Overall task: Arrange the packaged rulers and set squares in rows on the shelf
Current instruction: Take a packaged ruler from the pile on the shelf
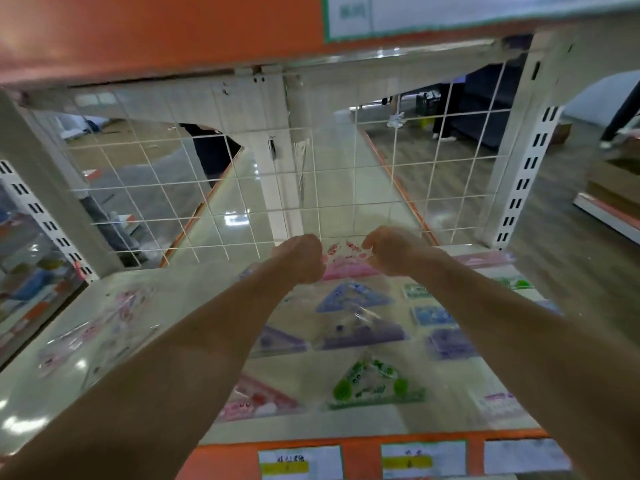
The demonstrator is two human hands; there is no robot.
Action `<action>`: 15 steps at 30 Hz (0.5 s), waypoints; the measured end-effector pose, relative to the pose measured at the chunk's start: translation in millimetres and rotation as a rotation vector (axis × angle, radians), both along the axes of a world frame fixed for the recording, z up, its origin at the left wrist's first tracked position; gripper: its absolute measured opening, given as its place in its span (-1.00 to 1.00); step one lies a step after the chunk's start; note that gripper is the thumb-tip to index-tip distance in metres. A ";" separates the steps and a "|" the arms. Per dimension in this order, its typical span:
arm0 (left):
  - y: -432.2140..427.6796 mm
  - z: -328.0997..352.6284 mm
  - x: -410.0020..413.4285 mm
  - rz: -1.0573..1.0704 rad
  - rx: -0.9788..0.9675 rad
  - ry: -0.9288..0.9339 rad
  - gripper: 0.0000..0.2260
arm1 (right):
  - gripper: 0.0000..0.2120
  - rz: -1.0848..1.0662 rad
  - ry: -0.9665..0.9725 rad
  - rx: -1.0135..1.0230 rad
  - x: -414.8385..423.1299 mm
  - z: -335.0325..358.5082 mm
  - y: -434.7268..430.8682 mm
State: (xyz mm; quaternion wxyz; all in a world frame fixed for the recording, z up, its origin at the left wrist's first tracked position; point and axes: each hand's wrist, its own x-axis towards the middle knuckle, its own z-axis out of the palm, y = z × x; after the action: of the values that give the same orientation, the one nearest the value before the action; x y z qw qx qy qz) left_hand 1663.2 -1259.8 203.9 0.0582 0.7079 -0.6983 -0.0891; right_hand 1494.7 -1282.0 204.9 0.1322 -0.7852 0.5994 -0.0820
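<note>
Our left hand (300, 255) and right hand (393, 252) pinch the pink pack (346, 269), fingers curled, at the back edge of the shelf (173, 284); blue pack (353, 298) just nearer, wire grid (242, 188) behind

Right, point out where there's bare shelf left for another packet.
Bare: the back-left corner between the wire grid and the loose pink packets, and the front-left shelf. Crowded: the right half, around the blue set square and green set square.

pink packet (343, 270) partly hidden behind left hand (300, 255) and right hand (394, 252), shelf labels (300, 463) cropped below, print unreadable
</note>
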 end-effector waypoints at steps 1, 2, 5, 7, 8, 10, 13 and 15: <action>-1.8 -1.1 -1.6 -0.002 0.010 -0.028 -0.70 | -0.69 -0.005 0.013 0.000 0.9 -2.4 -1.6; -3.5 -2.2 -3.1 0.001 0.020 -0.050 -0.71 | -0.69 -0.011 0.025 0.004 1.9 -4.8 -3.2; -6.4 -5.4 -6.9 0.019 0.038 -0.096 -0.78 | -0.69 -0.031 0.048 0.020 3.3 -7.7 -5.2; -8.0 -6.2 -8.9 0.021 0.047 -0.129 -0.83 | -0.69 -0.035 0.073 0.030 3.5 -7.4 -5.1; -9.2 -6.3 -9.6 0.023 0.053 -0.141 -0.84 | -0.69 -0.036 0.087 0.034 3.7 -7.3 -4.9; -11.1 -6.3 -11.0 0.028 0.069 -0.146 -0.83 | -0.69 -0.037 0.101 0.037 4.0 -8.1 -5.4; -12.9 -8.1 -14.7 0.035 0.089 -0.160 -0.86 | -0.68 -0.041 0.128 0.045 5.2 -10.1 -6.9; -14.5 -10.6 -16.4 0.041 0.096 -0.174 -0.91 | -0.68 -0.040 0.149 0.056 5.9 -11.1 -7.5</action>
State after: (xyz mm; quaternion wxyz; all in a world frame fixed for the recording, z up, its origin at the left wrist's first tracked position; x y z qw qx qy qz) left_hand 1646.8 -1274.4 193.3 -0.0345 0.7290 -0.6811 -0.0595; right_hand 1500.6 -1289.5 193.8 0.1077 -0.7730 0.6252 -0.0092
